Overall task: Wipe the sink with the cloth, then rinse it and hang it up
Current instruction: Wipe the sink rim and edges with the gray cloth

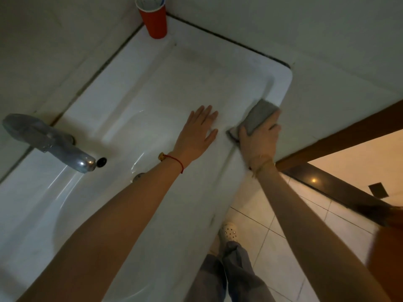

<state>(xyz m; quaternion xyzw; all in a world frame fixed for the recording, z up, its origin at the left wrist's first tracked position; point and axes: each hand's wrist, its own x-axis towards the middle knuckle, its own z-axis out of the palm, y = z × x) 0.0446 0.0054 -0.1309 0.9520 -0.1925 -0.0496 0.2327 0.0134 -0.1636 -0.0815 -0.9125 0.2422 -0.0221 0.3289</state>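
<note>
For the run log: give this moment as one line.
phase: wiping | right hand: presses cloth on sink rim | left hand: flat, empty

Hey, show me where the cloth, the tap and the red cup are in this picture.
cloth (256,116), head view, on the grey top face above the right hand.
tap (50,141), head view, on the middle of the metal spout.
red cup (154,22), head view, on its red side wall.

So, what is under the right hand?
The grey cloth lies under the right hand, pressed on the sink's front rim. The rim beneath the cloth is covered.

Red string bracelet (174,160), grey trousers (231,271)
</note>
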